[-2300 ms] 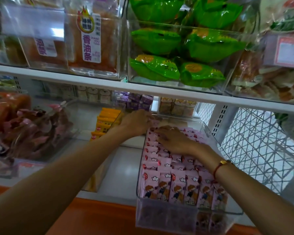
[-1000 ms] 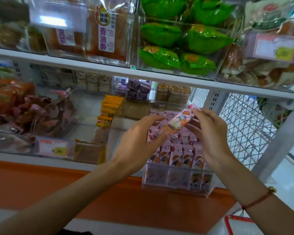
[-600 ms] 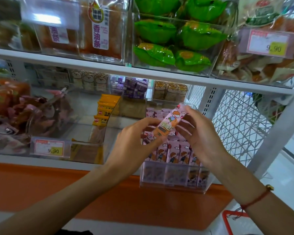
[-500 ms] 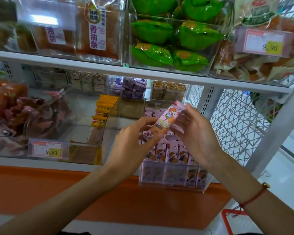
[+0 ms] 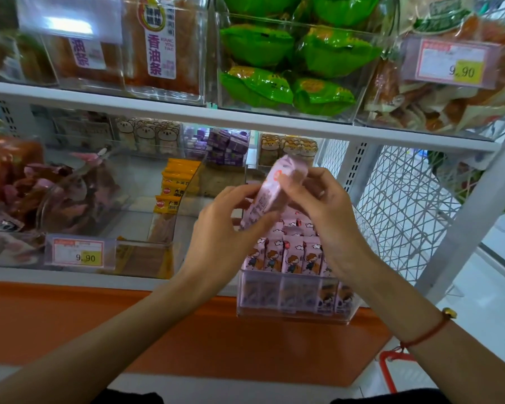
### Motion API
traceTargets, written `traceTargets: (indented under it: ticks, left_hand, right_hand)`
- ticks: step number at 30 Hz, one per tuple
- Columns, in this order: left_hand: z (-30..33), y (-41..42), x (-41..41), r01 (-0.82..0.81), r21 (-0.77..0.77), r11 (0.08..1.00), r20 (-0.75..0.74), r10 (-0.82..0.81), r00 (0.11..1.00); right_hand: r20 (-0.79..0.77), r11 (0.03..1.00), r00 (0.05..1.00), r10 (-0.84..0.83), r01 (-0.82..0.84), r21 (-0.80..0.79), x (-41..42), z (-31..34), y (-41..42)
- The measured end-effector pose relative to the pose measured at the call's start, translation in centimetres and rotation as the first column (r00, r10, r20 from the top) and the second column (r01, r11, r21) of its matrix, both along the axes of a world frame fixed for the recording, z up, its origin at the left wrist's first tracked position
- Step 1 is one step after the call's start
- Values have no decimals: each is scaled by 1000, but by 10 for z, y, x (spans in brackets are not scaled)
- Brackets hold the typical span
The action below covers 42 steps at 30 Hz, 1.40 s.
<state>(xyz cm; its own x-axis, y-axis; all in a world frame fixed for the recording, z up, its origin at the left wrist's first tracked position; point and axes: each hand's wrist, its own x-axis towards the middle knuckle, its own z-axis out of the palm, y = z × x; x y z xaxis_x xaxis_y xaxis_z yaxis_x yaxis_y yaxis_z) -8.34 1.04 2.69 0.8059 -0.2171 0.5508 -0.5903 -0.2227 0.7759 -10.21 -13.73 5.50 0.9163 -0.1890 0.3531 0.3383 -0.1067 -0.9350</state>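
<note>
Head view shows one pink snack packet (image 5: 268, 196) held up in the air between both hands, above the clear plastic bin (image 5: 289, 300) where the same pink packets (image 5: 292, 255) stand in tight rows. The left hand (image 5: 220, 228) grips the lower end of the packet with curled fingers and thumb. The right hand (image 5: 327, 211) pinches the upper end, so the packet lies tilted, with its top leaning to the right and away from the person. It is blurred, so I cannot read the print. I judge it to be very light: a thin film wrapper, smooth and a bit slippery, with a soft or crumbly content that a hard squeeze may crush. It is better to take it at the sealed ends, or lightly across the flat faces. The bin sits at the front edge of the lower shelf, directly under the hands.
</note>
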Motion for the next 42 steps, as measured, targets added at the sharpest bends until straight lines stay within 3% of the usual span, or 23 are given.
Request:
traceTargets:
  ticks: [5,10,14,18,23,28,35,39,42]
  left_hand:
    - [10,0,-2,238,-182,954,-328,-287,900]
    - [9,-3,-1,279,-232,932,-435,-356,827]
    - [10,-3,1,284,-218,934,-399,-351,848]
    - [7,2,6,162,-39,986,-105,-165,981]
    - [5,5,12,87,-12,996,42,-86,995]
    - [2,4,13,103,-45,994,-6,-103,995]
    - [9,6,11,41,-361,932,-149,-101,984]
    - [6,5,12,24,-365,931,-258,-126,958]
    - [5,5,16,50,-343,938,-319,-166,933]
  right_hand:
    - [-90,1000,996,23,-22,13,5,-1,-9]
    - [-115,997,993,24,-16,72,5,-3,-10]
    - [-92,997,995,38,-32,63,5,-2,-10]
    - [2,992,993,122,-122,16,3,0,-10]
    - [110,968,968,226,-211,-136,-2,3,-10]
    - [99,959,967,235,-215,-183,-3,2,-10]
    - [118,902,986,115,-54,-428,-2,-11,1]
    - [222,911,974,41,55,-409,0,-16,3]
    - [167,912,983,72,2,-409,4,-15,-4]
